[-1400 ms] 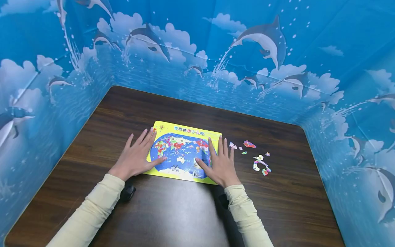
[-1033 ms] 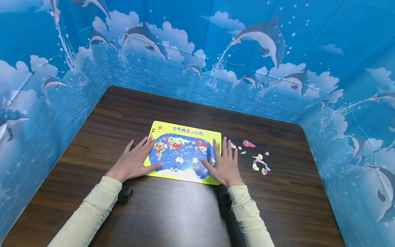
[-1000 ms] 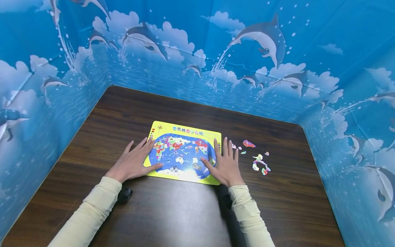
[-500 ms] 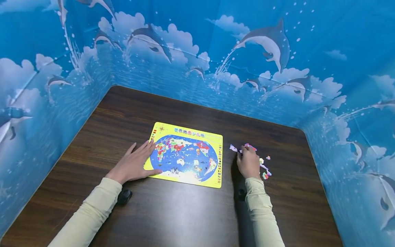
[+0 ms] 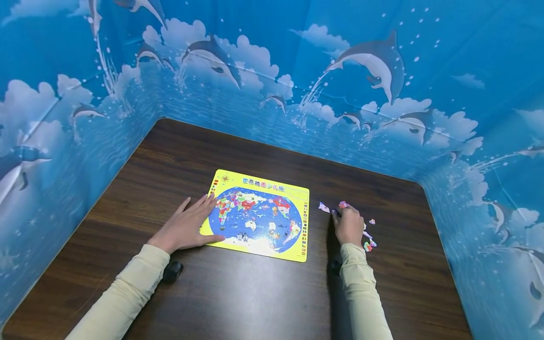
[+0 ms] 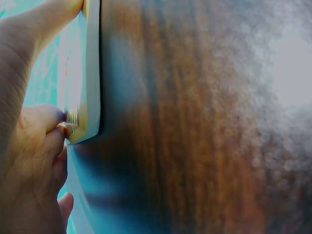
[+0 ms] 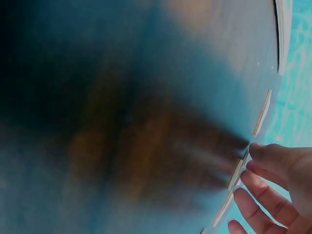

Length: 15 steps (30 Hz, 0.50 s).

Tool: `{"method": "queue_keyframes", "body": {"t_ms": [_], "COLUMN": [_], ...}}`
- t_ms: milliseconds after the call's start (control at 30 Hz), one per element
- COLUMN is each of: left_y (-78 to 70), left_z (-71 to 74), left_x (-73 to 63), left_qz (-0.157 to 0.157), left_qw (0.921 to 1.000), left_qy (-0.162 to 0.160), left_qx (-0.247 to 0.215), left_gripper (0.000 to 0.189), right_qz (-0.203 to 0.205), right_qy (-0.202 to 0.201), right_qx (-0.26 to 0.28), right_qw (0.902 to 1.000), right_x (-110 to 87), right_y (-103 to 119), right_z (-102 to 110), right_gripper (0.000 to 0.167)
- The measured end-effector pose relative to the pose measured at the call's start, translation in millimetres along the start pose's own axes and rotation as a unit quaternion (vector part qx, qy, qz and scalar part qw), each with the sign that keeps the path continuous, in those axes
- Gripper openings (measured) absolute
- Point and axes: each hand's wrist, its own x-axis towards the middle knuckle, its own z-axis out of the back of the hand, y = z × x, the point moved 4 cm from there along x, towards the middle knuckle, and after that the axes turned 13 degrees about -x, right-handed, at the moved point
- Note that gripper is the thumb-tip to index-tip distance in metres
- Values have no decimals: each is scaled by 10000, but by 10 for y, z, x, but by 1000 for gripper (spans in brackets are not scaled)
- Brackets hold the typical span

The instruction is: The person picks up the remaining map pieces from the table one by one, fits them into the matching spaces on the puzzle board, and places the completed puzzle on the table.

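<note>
A yellow-bordered world map puzzle board [image 5: 293,255] lies flat on the table. My left hand [image 5: 187,224] rests with spread fingers on its left edge, the thumb along the front corner; in the left wrist view the fingertips [image 6: 58,116] meet the board's rim [image 6: 92,73]. Right of the board, my right hand [image 5: 349,225] reaches down among small loose puzzle pieces, thumb and index finger pinching a small one at the table. A pale piece [image 5: 324,207] lies just left of those fingers, and a red one [image 5: 343,204] beyond them. In the right wrist view, thin piece edges [image 7: 263,114] line up near the fingertips.
More loose pieces [image 5: 369,243] lie right of the right hand, partly hidden by it, with a small one [image 5: 372,221] farther out. The dark wooden table [image 5: 255,302] is bordered at the back and sides by a blue dolphin-print curtain [image 5: 255,118].
My right hand has left the board's right side and moved right to the loose pieces, its fingers closing together there. My left hand has stayed on the board's left edge.
</note>
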Motion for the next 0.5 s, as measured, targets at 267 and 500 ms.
{"method": "queue_keyframes", "body": {"t_ms": [267, 500], "left_y": [-5, -9], "left_z": [4, 9], "left_x": [0, 3], "left_qz": [-1, 7], "left_qw": [10000, 10000], "left_qy": [18, 34], "left_qx": [-15, -45], "left_gripper": [109, 108], "right_qz": [-514, -792], "right_qy": [342, 706], "right_qx": [274, 504], "right_qw": [9977, 9931], "right_x": [44, 60], "right_y": [-32, -69], "right_z": [-13, -30], "right_gripper": [11, 16]}}
